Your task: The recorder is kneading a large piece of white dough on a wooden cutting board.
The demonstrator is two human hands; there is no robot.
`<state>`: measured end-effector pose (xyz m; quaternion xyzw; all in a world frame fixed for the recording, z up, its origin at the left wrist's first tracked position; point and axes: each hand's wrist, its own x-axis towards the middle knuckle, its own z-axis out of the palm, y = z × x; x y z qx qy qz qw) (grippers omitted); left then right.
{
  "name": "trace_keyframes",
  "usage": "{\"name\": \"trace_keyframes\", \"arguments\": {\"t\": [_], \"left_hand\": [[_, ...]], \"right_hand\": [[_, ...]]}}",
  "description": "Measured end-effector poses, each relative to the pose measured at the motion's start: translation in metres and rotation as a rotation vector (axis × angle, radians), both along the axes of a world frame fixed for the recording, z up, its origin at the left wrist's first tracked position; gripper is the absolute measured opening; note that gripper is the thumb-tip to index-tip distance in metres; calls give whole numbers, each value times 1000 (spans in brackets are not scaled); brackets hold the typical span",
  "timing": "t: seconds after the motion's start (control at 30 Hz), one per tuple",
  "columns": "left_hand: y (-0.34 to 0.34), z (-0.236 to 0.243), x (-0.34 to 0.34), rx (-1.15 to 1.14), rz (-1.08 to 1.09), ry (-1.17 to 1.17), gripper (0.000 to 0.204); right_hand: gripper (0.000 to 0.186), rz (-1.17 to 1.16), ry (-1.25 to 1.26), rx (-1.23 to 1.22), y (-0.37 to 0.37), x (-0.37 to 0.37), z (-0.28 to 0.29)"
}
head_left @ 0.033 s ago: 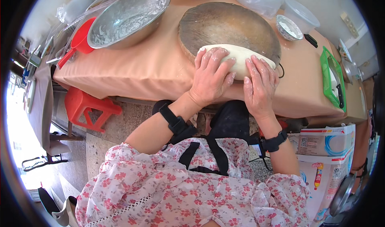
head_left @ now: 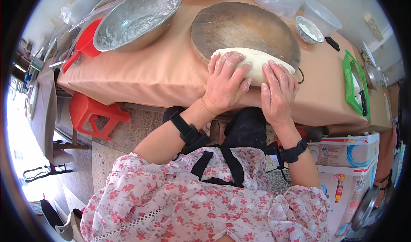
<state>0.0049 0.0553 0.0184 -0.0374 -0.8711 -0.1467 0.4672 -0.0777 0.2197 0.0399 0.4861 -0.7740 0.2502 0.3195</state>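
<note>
A thick, smooth log of white dough lies crosswise on the near edge of a round wooden chopping board. Over its left part my left hand is curved, fingers on top and thumb on the near side. My right hand grips the right part in the same way, its fingers bent over the dough. White flour or dough sticks to the fingers of both hands. The undersides of my fingers and the dough's base are hidden.
A floury metal basin and a red ladle-like scoop stand left of the board. To its right are a patterned bowl of white powder, a clear plastic tub and a green basket with a black-handled knife. A red stool stands below.
</note>
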Motion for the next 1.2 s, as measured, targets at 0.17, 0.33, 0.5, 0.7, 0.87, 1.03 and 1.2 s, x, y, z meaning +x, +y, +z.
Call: {"name": "trace_keyframes", "arguments": {"t": [0.17, 0.33, 0.5, 0.7, 0.87, 1.03, 1.2], "left_hand": [[4, 1, -8, 13, 74, -48, 51], [-8, 17, -32, -23, 137, -105, 50], [-31, 36, -61, -31, 127, -267, 40], [-53, 59, -112, 104, 182, -666, 44], [-62, 67, -136, 139, 233, -822, 50], [-63, 64, -135, 169, 237, -818, 52], [-53, 67, -116, 180, 231, -833, 51]], "right_hand": [[41, 7, 16, -5, -8, -7, 4], [38, 32, -31, -40, -29, -36, 8], [36, 25, -156, -30, -54, -74, 16], [56, -144, -590, 223, -81, -121, 38], [66, -188, -724, 277, -95, -151, 38], [69, -290, -628, 262, -98, -145, 36], [66, -267, -630, 329, -84, -127, 37]]}}
